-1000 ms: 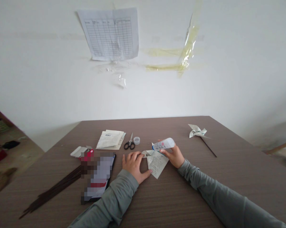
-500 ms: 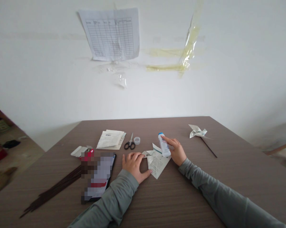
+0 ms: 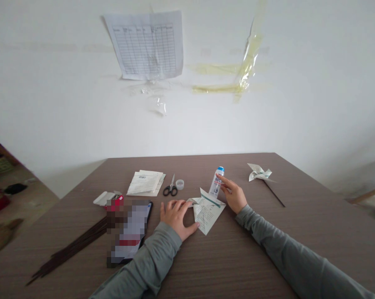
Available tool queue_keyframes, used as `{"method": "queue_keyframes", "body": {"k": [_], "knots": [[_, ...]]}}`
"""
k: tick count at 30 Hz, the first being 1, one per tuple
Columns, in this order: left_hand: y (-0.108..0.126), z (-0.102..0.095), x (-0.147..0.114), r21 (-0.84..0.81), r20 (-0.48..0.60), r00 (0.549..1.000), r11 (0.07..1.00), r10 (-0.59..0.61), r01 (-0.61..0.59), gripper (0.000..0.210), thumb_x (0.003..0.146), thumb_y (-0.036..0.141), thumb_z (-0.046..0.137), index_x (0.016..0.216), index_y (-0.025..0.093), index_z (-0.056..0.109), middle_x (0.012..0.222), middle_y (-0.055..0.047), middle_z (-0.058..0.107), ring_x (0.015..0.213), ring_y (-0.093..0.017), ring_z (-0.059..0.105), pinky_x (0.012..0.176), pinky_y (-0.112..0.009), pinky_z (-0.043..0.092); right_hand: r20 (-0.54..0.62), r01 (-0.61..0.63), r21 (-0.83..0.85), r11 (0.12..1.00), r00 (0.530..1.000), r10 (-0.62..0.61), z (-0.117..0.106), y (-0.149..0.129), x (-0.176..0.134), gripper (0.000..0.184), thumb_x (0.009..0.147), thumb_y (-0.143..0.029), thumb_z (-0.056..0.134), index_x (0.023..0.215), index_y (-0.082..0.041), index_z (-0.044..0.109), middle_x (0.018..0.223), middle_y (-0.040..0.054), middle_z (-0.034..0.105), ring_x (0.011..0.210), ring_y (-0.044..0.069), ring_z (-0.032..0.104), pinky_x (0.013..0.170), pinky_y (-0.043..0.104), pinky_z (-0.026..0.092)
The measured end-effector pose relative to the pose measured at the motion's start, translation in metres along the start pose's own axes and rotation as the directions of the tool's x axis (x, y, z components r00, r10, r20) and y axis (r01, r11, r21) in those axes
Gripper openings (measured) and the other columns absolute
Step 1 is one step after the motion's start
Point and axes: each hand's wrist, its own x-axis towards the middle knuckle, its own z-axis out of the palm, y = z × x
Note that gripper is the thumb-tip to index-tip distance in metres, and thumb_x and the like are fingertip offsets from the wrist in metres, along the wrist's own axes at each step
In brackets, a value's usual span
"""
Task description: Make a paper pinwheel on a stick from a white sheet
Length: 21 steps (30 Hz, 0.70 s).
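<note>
Over to the right tipped the bottle (image 3: 215,185), gripped by my right hand (image 3: 235,197). Its long body leaned right, blue end (image 3: 220,169) up, past the folded paper (image 3: 208,214) and right of my spread left hand (image 3: 176,220).

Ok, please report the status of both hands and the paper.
Left hand spread, touching partly folded printed paper. Right hand touching glue bottle at paper's far edge. Scissors lie apart, beyond left hand.

A printed sheet (image 3: 146,47) hangs on the white wall (image 3: 315,91), left of yellowed tape (image 3: 217,89).
</note>
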Motion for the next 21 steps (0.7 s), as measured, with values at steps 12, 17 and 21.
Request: {"method": "queue_keyframes", "body": {"k": [12,17,21], "knots": [[0.0,-0.003,-0.001,-0.016,-0.03,1.0,1.0,0.004,-0.005,0.071,0.098,0.039,0.102,0.168,0.041,0.089,0.17,-0.011,0.09,0.17,-0.054,0.069,0.151,-0.091,0.044,-0.039,0.096,-0.108,0.99,0.994,-0.1,0.004,-0.011,-0.002,0.04,0.115,-0.046,0.074,0.138,-0.035,0.104,0.151,0.0174,0.095,0.139,0.046,0.09,0.137,0.073,0.062],[-0.001,-0.006,-0.002,-0.041,-0.028,0.999,0.998,0.046,-0.048,0.065,0.1,0.042,0.096,0.165,0.039,0.092,0.169,-0.014,0.09,0.166,-0.056,0.069,0.148,-0.091,0.046,-0.026,0.059,-0.011,0.998,0.998,-0.059,0.002,-0.019,-0.002,0.034,0.11,-0.049,0.083,0.134,-0.037,0.105,0.145,0.0137,0.097,0.141,0.044,0.089,0.134,0.066,0.067],[-0.002,-0.008,-0.001,-0.047,-0.003,0.999,0.998,0.052,-0.053,0.064,0.102,0.043,0.091,0.167,0.039,0.092,0.169,-0.013,0.09,0.166,-0.055,0.068,0.149,-0.09,0.043,-0.07,0.069,0.086,0.994,0.996,-0.063,0.003,-0.02,-0.003,0.029,0.108,-0.051,0.083,0.119,-0.032,0.102,0.151,0.0167,0.094,0.147,0.045,0.088,0.132,0.064,0.07]]}}
